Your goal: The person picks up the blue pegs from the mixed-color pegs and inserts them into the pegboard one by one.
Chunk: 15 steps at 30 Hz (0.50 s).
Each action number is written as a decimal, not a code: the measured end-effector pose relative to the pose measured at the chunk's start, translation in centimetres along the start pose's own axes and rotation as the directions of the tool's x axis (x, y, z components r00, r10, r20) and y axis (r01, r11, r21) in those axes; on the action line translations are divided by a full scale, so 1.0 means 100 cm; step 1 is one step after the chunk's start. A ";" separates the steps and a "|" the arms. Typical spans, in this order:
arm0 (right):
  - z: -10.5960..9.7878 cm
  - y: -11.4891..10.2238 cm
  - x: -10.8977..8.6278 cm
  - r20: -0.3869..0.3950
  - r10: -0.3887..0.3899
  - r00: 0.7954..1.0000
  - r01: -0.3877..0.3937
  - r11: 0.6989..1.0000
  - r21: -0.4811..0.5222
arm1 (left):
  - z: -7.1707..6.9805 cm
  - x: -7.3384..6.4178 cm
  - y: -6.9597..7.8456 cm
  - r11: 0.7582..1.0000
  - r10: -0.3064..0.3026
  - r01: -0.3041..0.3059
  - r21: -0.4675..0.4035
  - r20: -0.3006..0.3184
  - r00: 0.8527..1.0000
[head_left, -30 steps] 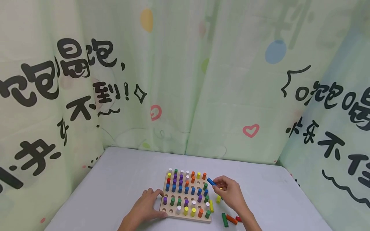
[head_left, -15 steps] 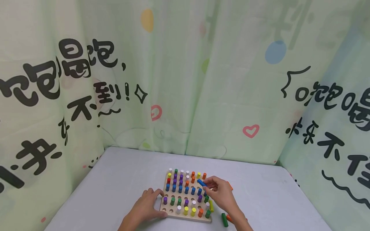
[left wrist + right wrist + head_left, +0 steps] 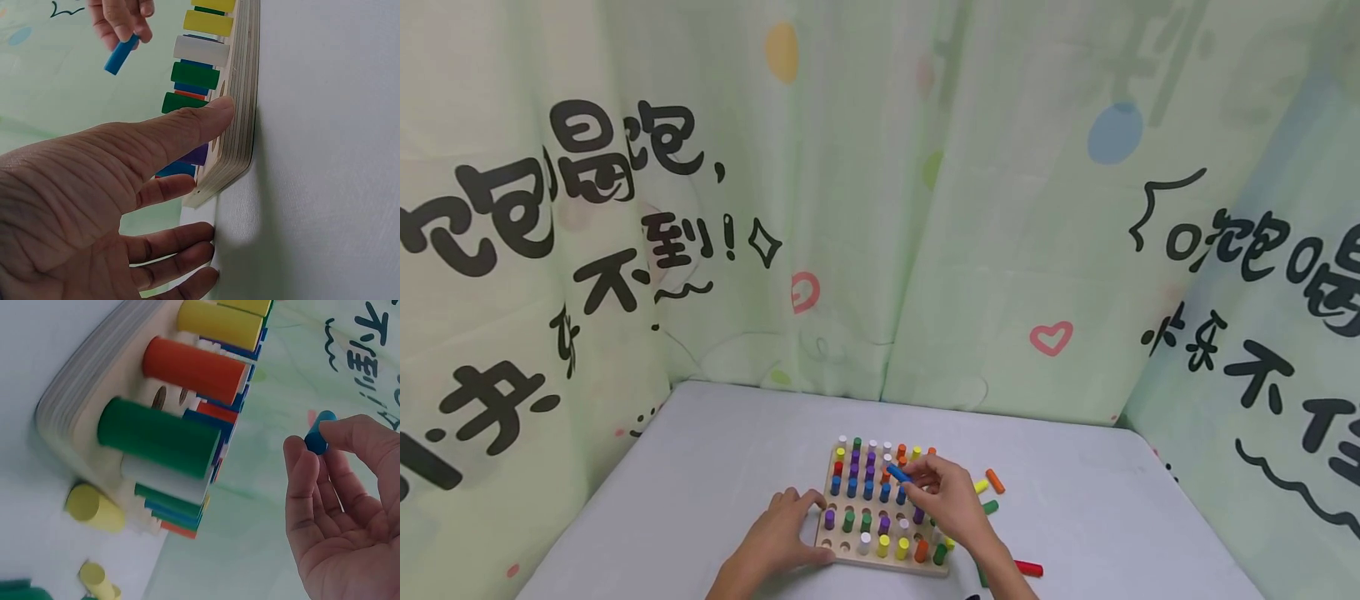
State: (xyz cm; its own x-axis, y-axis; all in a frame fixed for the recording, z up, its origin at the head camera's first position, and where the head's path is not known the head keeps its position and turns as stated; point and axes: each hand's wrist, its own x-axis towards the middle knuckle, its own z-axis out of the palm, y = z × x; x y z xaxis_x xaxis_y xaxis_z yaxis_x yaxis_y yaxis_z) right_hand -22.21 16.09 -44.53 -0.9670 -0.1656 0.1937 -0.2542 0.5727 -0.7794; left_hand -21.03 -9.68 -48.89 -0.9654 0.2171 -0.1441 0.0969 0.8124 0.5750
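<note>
My right hand point(image 3: 951, 500) pinches a blue peg point(image 3: 898, 473) between thumb and fingertips above the wooden pegboard point(image 3: 887, 568). The right wrist view shows this blue peg point(image 3: 320, 434) tilted, one end sticking out past the fingers. Colored pegs stand in rows on the board, among them a row of blue ones partly hidden behind the right hand. My left hand point(image 3: 775, 529) holds the board's near left corner. Up close, its thumb point(image 3: 215, 115) lies over the edge and the index finger point(image 3: 169, 189) is at the adjacent side, while the other fingers extend beside it.
Loose pegs lie on the white table right of the board: an orange peg point(image 3: 995, 481), a green peg point(image 3: 991, 507), a red peg point(image 3: 1028, 568) and a few more. Bare holes show at the board's near left. A printed curtain point(image 3: 970, 250) surrounds the table.
My right hand has carried the blue peg leftward, from beside the board's right edge to over its middle rows. The left hand keeps its place on the corner.
</note>
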 end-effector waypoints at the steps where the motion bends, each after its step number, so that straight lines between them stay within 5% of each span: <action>1: 0.001 -0.001 0.000 0.007 -0.004 1.000 0.004 1.000 0.005 | 0.000 0.000 0.000 1.000 0.000 0.000 0.001 -0.002 1.000; 15: 0.023 -0.012 0.007 0.088 -0.038 0.995 0.032 0.997 0.069 | -0.002 -0.002 0.000 1.000 0.020 -0.020 -0.008 0.000 1.000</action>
State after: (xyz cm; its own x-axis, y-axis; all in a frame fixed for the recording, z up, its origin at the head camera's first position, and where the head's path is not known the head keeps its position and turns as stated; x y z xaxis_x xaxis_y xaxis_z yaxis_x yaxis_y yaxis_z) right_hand -22.51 13.47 -44.83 -0.9512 -0.2575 0.1701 -0.2834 0.5103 -0.8119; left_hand -20.89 -9.83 -48.71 -0.9634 0.2330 -0.1324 0.1141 0.8038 0.5839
